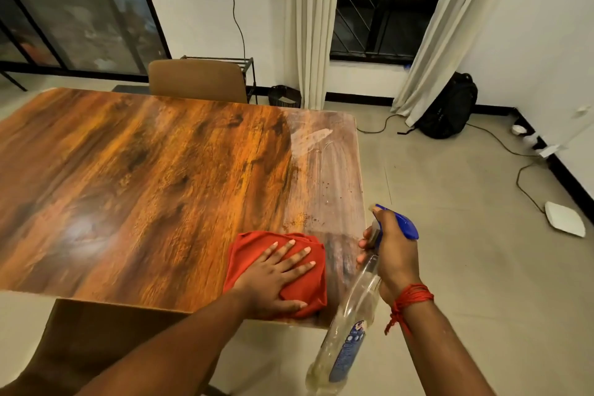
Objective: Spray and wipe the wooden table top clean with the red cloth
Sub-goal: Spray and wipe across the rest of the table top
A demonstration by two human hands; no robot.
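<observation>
The wooden table top fills the left and middle of the head view; its right strip looks dull, with a white smear and small crumbs. A crumpled red cloth lies near the table's front right corner. My left hand presses flat on the cloth, fingers spread. Just off the table's right edge, my right hand grips a clear spray bottle with a blue trigger head, nozzle pointing toward the table. A red thread is tied round my right wrist.
A brown chair stands at the table's far side, another chair at the near side. A black bin, a black backpack, cables and a white flat device lie on the floor to the right.
</observation>
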